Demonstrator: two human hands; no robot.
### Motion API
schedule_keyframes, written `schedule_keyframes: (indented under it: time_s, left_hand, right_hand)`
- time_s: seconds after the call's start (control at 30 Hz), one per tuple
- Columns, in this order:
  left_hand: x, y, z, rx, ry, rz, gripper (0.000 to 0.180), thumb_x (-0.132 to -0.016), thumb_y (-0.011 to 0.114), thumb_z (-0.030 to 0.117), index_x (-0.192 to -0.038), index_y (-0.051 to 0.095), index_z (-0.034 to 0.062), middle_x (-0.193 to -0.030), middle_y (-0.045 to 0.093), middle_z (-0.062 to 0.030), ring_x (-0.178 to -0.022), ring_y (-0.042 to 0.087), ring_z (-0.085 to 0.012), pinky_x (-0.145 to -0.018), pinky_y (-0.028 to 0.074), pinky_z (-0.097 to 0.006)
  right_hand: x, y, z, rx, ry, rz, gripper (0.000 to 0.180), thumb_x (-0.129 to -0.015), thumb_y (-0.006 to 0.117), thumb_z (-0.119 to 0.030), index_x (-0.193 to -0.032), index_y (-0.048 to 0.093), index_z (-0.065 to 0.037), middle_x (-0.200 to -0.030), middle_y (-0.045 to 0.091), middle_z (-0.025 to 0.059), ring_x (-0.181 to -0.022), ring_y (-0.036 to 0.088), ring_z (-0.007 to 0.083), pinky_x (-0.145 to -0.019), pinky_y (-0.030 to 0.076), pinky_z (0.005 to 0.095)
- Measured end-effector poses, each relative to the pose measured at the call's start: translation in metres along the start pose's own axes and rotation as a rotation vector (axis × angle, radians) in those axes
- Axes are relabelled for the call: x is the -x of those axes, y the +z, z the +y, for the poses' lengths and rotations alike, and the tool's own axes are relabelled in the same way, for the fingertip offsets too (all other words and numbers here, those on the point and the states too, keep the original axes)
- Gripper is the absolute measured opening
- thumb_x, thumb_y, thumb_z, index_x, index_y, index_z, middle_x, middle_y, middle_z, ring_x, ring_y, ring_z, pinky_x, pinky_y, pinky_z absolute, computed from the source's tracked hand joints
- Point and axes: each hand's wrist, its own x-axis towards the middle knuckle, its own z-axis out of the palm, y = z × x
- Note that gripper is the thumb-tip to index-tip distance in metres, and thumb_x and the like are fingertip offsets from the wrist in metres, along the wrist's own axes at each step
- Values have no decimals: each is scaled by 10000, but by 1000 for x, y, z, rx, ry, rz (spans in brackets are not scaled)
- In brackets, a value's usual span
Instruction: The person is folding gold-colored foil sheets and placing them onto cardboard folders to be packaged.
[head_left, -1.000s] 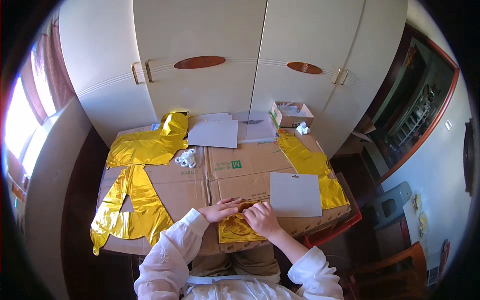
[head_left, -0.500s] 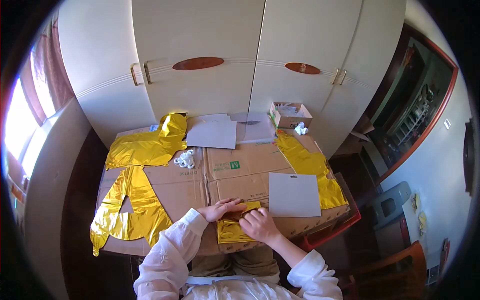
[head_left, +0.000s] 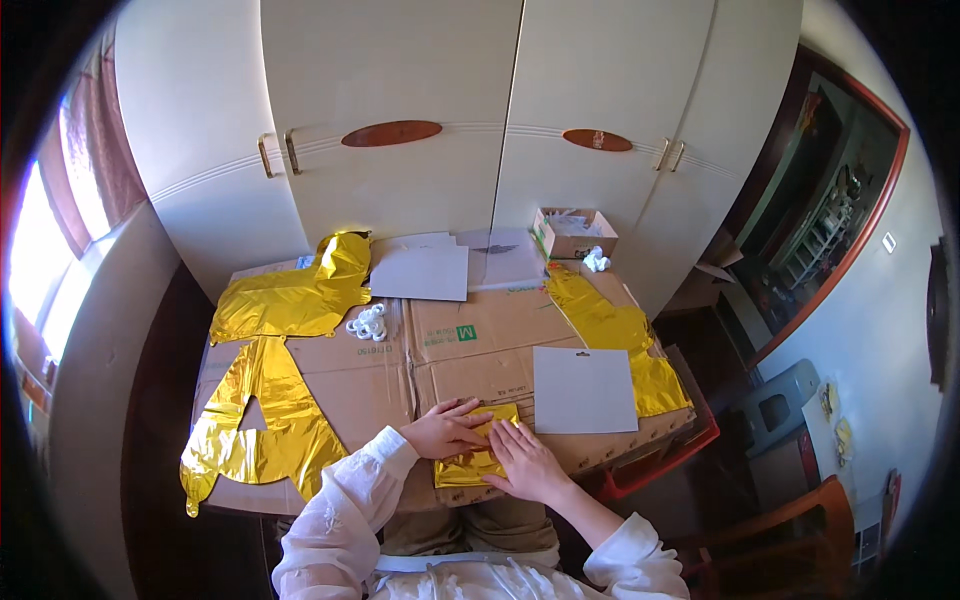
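Note:
A folded gold foil balloon (head_left: 462, 474) lies near the front edge of the cardboard-covered table, before me. My left hand (head_left: 440, 432) rests on its upper left part, fingers stretched out and pointing right. On its right side my right hand (head_left: 527, 465) presses down, open, with the fingers laid flat. The fingertips of both hands nearly meet, and they hide part of the foil. Just right of the hands is a white card (head_left: 585, 392) with a small hanging slot.
Flat gold foil balloons lie left, an A-shaped one (head_left: 285, 455) and another behind it (head_left: 285, 303), and one right (head_left: 592, 318). White ribbon coils (head_left: 368, 323), white cards (head_left: 420, 272) and a small carton (head_left: 575, 240) sit farther back. White cabinets (head_left: 390, 70) stand behind the cardboard (head_left: 490, 335).
My right hand has gone from curled fingers to fingers stretched flat on the foil. The left hand's fingers have spread slightly, staying at the same spot.

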Motion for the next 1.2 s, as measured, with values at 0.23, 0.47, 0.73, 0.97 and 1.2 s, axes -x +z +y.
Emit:
schedule_keyframes:
  time_s: [0.23,0.47,0.73,0.97,1.2]
  left_hand:
    - [12,3,14,-458,32,34,494,-951,526,388,-1430,477,279,-1550,367,-61,-1462,262,-329,-1183,204,-491]
    - [62,2,80,-462,-100,49,928,-833,510,715,-1462,375,46,-1510,360,-219,-1410,337,-387,-1153,279,-495]
    - [87,46,118,-347,-28,373,431,-899,582,180,-1312,554,62,-1312,594,-130,-1231,573,-291,-1049,457,-423]
    - [85,-1,114,441,-279,337,284,-915,617,63,-1193,630,5,-1040,706,-130,-918,685,-211,-820,540,-319]
    - [30,-2,82,1707,-352,674,284,-950,580,16,-1231,593,-27,-1147,669,-77,-1002,646,-161,-875,523,-299]
  right_hand:
    - [11,8,-1,13,-5,-42,815,-940,462,-585,-1426,381,64,-1505,345,265,-1424,286,418,-1183,217,485]
    - [19,-17,-19,27,-59,-84,885,-901,448,-680,-1435,392,23,-1496,353,264,-1411,269,468,-1173,209,535]
    - [67,-5,2,-157,-278,190,374,-859,660,-231,-1198,644,-75,-1268,637,84,-1224,580,231,-1099,399,464]
    - [55,-37,8,-927,323,205,173,-880,670,-72,-1052,692,-67,-938,720,57,-842,673,158,-781,537,322]
    - [10,-49,49,-1407,531,121,218,-951,655,-162,-1032,688,37,-912,698,21,-782,601,69,-730,497,240]
